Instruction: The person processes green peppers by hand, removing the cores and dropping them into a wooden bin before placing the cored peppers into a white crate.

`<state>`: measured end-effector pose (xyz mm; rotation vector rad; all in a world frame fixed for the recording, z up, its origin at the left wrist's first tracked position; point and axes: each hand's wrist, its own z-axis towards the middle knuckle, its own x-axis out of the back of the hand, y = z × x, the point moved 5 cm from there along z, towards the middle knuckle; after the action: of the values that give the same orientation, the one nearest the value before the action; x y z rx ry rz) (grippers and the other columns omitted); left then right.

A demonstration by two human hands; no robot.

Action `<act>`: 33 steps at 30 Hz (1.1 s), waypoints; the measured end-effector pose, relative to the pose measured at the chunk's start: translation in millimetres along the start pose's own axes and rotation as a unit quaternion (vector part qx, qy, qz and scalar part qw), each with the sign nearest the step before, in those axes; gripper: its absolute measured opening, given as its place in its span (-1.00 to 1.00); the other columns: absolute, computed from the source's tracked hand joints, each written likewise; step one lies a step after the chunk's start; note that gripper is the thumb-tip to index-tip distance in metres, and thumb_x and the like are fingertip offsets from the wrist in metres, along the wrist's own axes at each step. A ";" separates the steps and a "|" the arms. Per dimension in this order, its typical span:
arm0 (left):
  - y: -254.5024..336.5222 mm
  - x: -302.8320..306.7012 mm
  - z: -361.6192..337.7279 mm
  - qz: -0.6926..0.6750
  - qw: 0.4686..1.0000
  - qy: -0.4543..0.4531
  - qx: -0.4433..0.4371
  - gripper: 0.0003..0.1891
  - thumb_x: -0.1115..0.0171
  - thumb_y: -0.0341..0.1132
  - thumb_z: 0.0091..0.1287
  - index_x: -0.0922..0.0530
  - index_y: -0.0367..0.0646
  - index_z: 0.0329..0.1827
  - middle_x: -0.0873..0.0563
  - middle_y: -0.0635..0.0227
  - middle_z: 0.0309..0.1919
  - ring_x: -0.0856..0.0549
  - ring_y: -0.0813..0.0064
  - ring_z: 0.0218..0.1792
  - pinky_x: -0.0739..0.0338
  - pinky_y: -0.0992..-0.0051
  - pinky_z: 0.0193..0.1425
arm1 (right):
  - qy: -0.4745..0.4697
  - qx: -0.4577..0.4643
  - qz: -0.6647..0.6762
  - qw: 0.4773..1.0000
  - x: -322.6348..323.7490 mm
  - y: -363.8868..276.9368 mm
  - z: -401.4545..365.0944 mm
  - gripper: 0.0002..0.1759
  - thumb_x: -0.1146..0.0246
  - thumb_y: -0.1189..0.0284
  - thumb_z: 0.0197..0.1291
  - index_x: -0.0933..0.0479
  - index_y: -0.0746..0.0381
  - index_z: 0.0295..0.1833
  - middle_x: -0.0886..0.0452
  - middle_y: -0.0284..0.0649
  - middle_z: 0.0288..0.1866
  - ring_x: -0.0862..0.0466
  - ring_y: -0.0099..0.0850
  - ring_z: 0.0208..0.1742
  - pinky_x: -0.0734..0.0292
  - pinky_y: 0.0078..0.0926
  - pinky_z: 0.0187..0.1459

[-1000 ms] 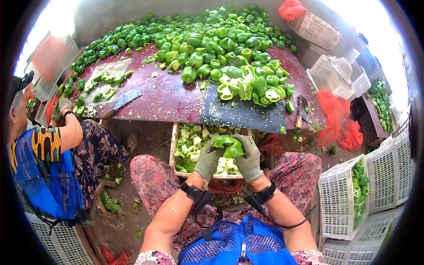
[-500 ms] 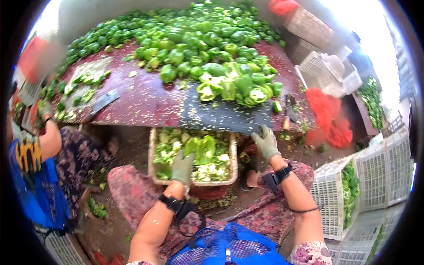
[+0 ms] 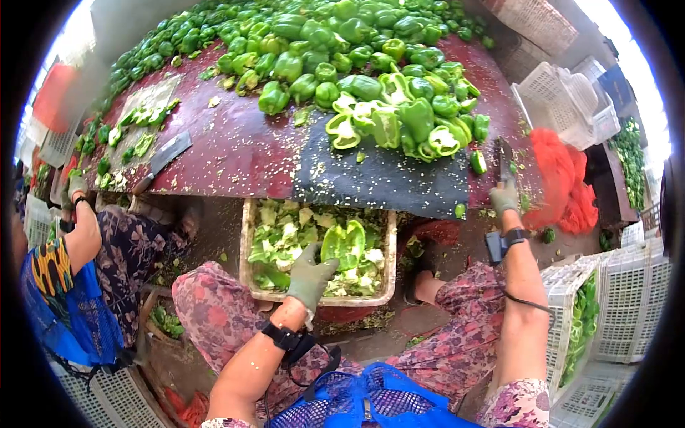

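Note:
My gloved left hand [image 3: 312, 277] is over the near side of a white crate [image 3: 389, 285], fingers and thumb apart, holding nothing. A halved green pepper [image 3: 344, 245] lies cut side up in the crate beside it, on pepper cores and scraps [image 3: 275, 242]. My gloved right hand [image 3: 505, 197] is at the table's right edge, fingers closed around the handle of a knife [image 3: 506, 158], whose blade lies on the tabletop pointing away from me. Cut and whole green peppers [image 3: 415, 120] are piled left of the knife.
A large heap of green peppers [image 3: 314, 32] covers the back of the red table [image 3: 235, 160]. A cleaver [image 3: 171, 152] lies at left, near a co-worker's gloved hand [image 3: 76, 187]. Red netting [image 3: 564, 178] and white crates [image 3: 564, 103] stand at right.
My right hand has moved right from the dark sheet's edge to the knife and closed on its handle. My left hand has shifted slightly right over the crate.

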<state>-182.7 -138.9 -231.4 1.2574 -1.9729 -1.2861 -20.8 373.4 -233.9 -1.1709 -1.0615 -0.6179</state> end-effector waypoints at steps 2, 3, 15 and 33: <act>-0.1 1.6 0.4 0.019 1.000 -0.001 0.015 -0.61 -0.26 -0.38 0.19 -0.53 -0.35 0.07 -0.67 0.36 -0.30 -0.58 0.65 -0.38 -0.50 0.60 -0.29 | -0.027 -0.053 0.164 0.985 -8.4 40.0 44.0 -0.54 -0.23 0.29 0.09 -0.48 0.27 0.10 -0.63 -0.04 -0.32 -0.66 -0.22 -0.30 -0.60 -0.29 -0.20; 2.6 2.6 0.2 0.033 0.999 -0.006 0.019 -0.60 -0.26 -0.37 0.20 -0.53 -0.36 0.10 -0.67 0.38 -0.27 -0.58 0.66 -0.36 -0.49 0.61 -0.27 | -0.045 -0.077 0.261 0.961 3.9 27.7 32.5 -0.64 -0.23 0.29 0.12 -0.51 0.23 0.00 -0.59 -0.16 -0.40 -0.60 -0.34 -0.42 -0.55 -0.38 -0.36; 8.7 25.3 1.3 0.284 0.954 0.084 -0.036 -0.62 -0.22 -0.19 0.23 -0.62 -0.24 0.02 -0.74 0.09 -0.30 -0.72 0.33 -0.29 -0.57 0.38 -0.16 | -0.264 0.277 0.267 0.884 59.0 -166.8 -317.6 -0.46 -0.29 0.39 0.25 -0.39 0.20 0.33 -0.64 -0.33 -0.23 -0.62 -0.49 -0.24 -0.58 -0.45 -0.23; 43.3 115.5 -31.7 0.137 0.959 0.205 -0.139 -0.59 -0.20 -0.33 0.31 -0.52 -0.44 0.15 -0.72 0.26 -0.14 -0.63 0.55 -0.18 -0.52 0.51 -0.04 | -0.313 0.321 0.196 0.872 13.2 -227.5 -368.2 -0.50 -0.28 0.33 0.21 -0.44 0.26 0.24 -0.65 0.00 -0.07 -0.68 -0.20 -0.08 -0.55 -0.36 -0.05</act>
<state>-231.9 -248.6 -189.4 0.9776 -1.5450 -1.0250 -83.7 -43.0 -133.2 -0.9476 -1.3679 0.4638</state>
